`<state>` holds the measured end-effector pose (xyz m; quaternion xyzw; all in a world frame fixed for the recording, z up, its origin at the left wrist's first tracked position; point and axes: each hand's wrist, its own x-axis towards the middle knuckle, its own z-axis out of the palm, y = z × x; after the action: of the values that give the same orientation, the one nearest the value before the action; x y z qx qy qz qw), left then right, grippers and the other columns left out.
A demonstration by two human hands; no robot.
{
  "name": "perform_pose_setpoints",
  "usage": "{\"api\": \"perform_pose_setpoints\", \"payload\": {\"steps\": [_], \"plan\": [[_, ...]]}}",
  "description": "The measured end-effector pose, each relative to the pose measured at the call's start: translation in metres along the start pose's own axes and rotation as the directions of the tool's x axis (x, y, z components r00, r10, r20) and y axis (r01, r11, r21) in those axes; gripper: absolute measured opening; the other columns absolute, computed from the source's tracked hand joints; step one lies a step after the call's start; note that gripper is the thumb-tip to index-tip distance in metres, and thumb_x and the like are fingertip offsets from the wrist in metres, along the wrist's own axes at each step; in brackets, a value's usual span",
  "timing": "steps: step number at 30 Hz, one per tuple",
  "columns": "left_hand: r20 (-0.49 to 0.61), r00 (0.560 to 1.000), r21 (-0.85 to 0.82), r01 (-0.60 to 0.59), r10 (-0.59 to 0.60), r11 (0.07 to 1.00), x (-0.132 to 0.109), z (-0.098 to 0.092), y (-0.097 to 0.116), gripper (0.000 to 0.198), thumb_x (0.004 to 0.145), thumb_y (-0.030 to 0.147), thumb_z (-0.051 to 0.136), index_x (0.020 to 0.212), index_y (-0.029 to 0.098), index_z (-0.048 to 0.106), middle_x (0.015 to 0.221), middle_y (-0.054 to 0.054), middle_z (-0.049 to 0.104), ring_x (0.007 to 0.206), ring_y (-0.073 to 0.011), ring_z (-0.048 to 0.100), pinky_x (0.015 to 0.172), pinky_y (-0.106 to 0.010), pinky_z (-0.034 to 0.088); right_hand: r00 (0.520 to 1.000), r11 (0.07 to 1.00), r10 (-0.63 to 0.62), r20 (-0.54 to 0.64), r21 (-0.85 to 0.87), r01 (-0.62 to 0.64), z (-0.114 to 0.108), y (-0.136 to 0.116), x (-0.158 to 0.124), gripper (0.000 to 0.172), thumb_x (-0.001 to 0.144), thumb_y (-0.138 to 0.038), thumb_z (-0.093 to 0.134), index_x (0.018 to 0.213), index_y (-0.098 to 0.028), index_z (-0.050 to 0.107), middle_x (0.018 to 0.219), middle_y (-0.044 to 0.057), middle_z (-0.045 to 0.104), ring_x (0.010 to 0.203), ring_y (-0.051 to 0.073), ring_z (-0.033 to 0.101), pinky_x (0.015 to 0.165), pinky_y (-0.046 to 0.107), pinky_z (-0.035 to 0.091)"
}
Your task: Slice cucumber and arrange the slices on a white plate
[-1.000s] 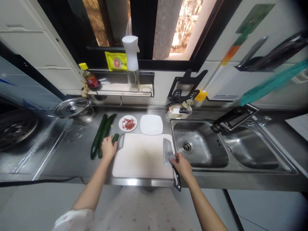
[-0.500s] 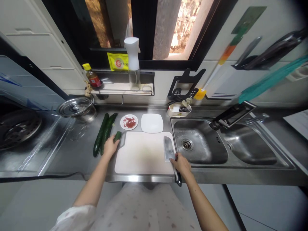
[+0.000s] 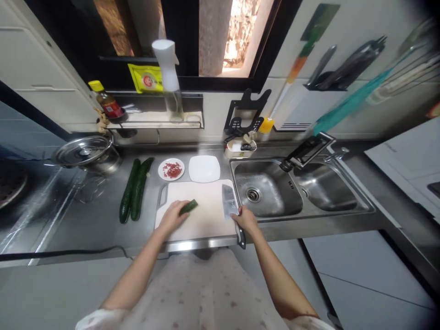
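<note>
A short piece of cucumber [image 3: 189,207] is in my left hand [image 3: 173,217], whose fingers are closed round its left end. It is over the left part of the white cutting board [image 3: 202,229]. On the right of the board lies a cleaver [image 3: 228,200], its wide blade flat and its black handle sticking out past the front edge. My right hand [image 3: 246,220] grips the cleaver near where blade meets handle, thumb on the blade. Two whole cucumbers [image 3: 132,192] lie side by side left of the board.
Behind the board are a small plate of chopped red pieces [image 3: 171,169] and a white square plate [image 3: 204,168]. A double sink [image 3: 268,188] is to the right. A lidded steel pot [image 3: 90,153] stands at the left, and a black cable [image 3: 85,251] runs along the counter's front.
My left hand has brought the cucumber piece rightward from beside the board's handle to over the board. My right hand stays at the cleaver. The view has shifted to the right.
</note>
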<state>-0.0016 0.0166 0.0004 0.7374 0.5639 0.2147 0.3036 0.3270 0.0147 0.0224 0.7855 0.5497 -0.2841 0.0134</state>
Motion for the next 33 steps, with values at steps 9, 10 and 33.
{"api": "perform_pose_setpoints", "payload": {"steps": [9,10,33], "plan": [[0.065,0.998,0.155,-0.022,0.012,0.988,0.0,0.016,0.005,0.045,0.083,0.021,0.056,0.128,0.025,0.057,0.103,-0.007,0.062,0.104,-0.0232,0.055,0.093,-0.036,0.044,0.99,0.973,-0.054,-0.134,0.217,0.082,0.004,0.004,0.002,0.021,0.07,-0.031,0.062,0.071,-0.022,0.043,0.063,-0.005,0.052,0.061,0.013,0.049,0.055,0.021,0.03],[0.062,0.998,0.167,-0.018,0.008,0.986,0.0,0.016,0.004,0.045,0.083,0.022,0.055,0.129,0.025,0.057,0.103,-0.007,0.062,0.103,-0.0232,0.055,0.092,-0.036,0.044,0.991,0.968,-0.047,-0.128,0.239,0.076,0.005,0.003,0.001,0.019,0.07,-0.029,0.061,0.072,-0.022,0.043,0.062,-0.005,0.052,0.06,0.013,0.049,0.055,0.021,0.031],[-0.029,0.992,0.231,-0.113,0.122,0.966,0.001,0.038,0.005,0.035,0.092,0.027,0.049,0.125,0.03,0.061,0.107,-0.006,0.061,0.099,-0.0204,0.055,0.089,-0.034,0.044,0.931,0.926,-0.346,0.116,-0.119,0.359,0.013,-0.085,-0.057,0.028,0.094,-0.02,0.036,0.116,-0.016,0.053,0.1,0.012,0.069,0.091,0.022,0.064,0.071,0.026,0.04]]}}
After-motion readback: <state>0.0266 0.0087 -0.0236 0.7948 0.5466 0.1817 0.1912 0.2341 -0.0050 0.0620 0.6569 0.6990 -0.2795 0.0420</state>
